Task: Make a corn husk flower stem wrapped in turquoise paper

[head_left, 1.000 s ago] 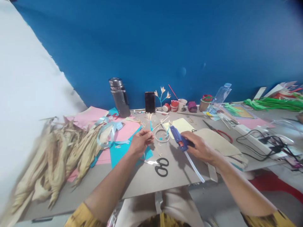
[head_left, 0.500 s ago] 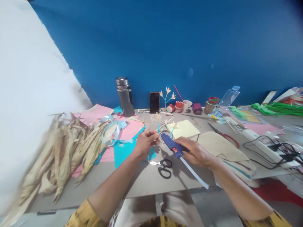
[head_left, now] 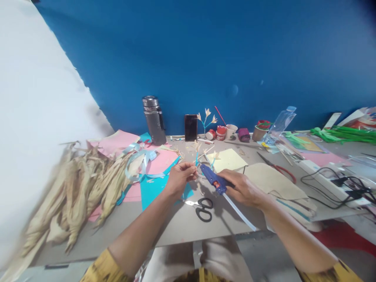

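My right hand [head_left: 242, 187] grips a blue glue gun [head_left: 212, 178], its nozzle pointing up and left and a long whitish glue stick [head_left: 239, 212] trailing from its back. My left hand [head_left: 181, 178] is closed in a pinch by the nozzle, at a small husk flower [head_left: 196, 148] on a blue stem. What lies between those fingertips is partly hidden. A second small flower [head_left: 216, 156] stands just right of the nozzle. Black-handled scissors [head_left: 202, 207] lie below the hands on the table [head_left: 176, 231].
Dried corn husks [head_left: 76, 192], blue ribbon [head_left: 143, 160] and coloured paper [head_left: 151, 192] lie left. Behind are a flask [head_left: 154, 121], phone [head_left: 190, 127], flower sprig [head_left: 206, 117] and paint pots [head_left: 221, 132]. Right are a cloth bag [head_left: 273, 180], pliers [head_left: 277, 167] and a power strip [head_left: 329, 180].
The view has shifted very slightly. The tail of the glue stick sits a little higher and further left; both hands keep nearly the same place and grip.
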Demonstrator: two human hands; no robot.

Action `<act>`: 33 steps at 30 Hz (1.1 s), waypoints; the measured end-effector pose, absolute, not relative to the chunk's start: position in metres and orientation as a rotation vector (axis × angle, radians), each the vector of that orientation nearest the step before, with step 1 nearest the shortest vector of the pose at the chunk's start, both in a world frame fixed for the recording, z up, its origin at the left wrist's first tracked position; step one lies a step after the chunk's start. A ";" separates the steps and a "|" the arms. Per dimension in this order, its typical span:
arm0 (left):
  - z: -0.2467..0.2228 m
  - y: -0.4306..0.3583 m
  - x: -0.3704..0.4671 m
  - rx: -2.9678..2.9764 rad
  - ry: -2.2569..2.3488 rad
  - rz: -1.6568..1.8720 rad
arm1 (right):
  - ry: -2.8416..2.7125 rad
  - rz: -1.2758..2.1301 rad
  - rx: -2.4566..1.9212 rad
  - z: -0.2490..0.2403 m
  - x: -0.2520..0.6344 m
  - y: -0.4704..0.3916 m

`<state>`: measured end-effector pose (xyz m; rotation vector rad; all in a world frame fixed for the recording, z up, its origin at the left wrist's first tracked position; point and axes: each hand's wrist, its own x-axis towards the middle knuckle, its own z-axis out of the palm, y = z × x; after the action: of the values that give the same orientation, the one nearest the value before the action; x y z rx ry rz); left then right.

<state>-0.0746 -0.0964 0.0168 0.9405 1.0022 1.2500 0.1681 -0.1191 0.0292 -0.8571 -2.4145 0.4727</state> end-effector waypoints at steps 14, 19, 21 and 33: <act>0.019 -0.096 -0.074 0.881 1.072 1.293 | -2.385 0.026 -1.812 0.025 0.194 -0.093; 0.019 -0.097 -0.074 0.905 1.073 1.302 | -2.390 -0.073 -2.037 0.026 0.203 -0.088; 0.019 -0.098 -0.074 0.904 1.028 1.268 | -2.372 -0.098 -1.972 0.026 0.203 -0.090; 0.021 -0.104 -0.070 0.833 0.696 0.971 | -1.662 1.008 -1.097 0.035 0.111 -0.095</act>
<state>-0.0697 -0.1042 0.0206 0.8326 0.6961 0.9711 0.1113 -0.0953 0.0351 -1.0968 -1.6621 1.0082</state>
